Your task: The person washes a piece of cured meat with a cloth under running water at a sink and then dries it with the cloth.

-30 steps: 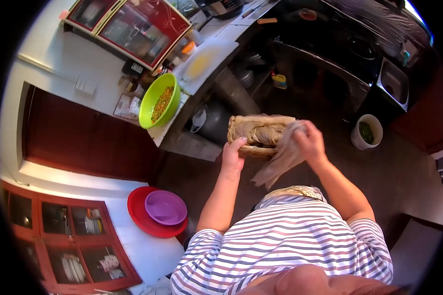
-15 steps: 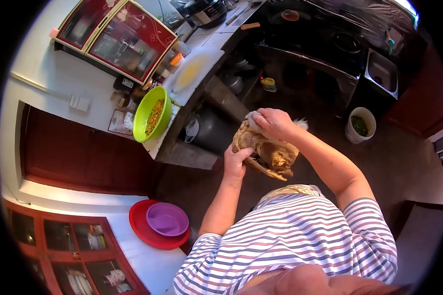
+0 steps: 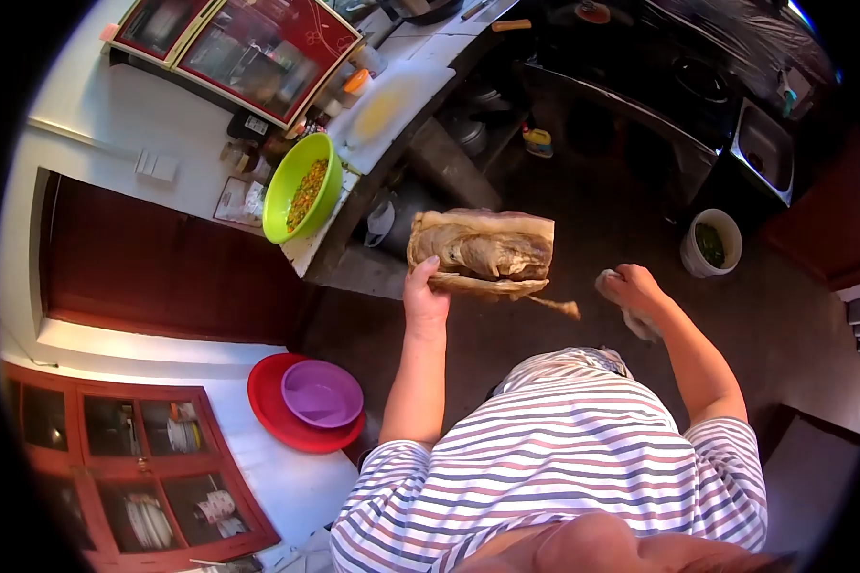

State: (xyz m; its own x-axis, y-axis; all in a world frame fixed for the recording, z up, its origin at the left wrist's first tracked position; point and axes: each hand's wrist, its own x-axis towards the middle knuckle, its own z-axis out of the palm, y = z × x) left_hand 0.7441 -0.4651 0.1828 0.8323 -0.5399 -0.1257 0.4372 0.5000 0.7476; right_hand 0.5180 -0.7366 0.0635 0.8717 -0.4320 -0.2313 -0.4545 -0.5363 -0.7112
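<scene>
My left hand point(image 3: 424, 294) grips the left end of a slab of cured meat point(image 3: 492, 250), thumb on top and fingers hidden beneath. The meat is brown and yellowish with a pale layer along its far edge, and a thin strip dangles from its near right side. It is held in the air above the floor. Off to the right and apart from the meat, my right hand point(image 3: 635, 289) is closed on a crumpled whitish cloth point(image 3: 638, 325), which hangs below the fingers.
A green basin point(image 3: 279, 196) of chopped orange and green food stands on the white counter point(image 3: 416, 86) at left. A white bucket point(image 3: 695, 260) with greens is on the floor at right, near the metal sink point(image 3: 769, 143). Purple point(image 3: 323, 393) and red basins point(image 3: 268, 401) lie lower left.
My right hand has come off the meat and moved right and nearer to me with the cloth. My left hand has shifted slightly left, and the meat now lies more level.
</scene>
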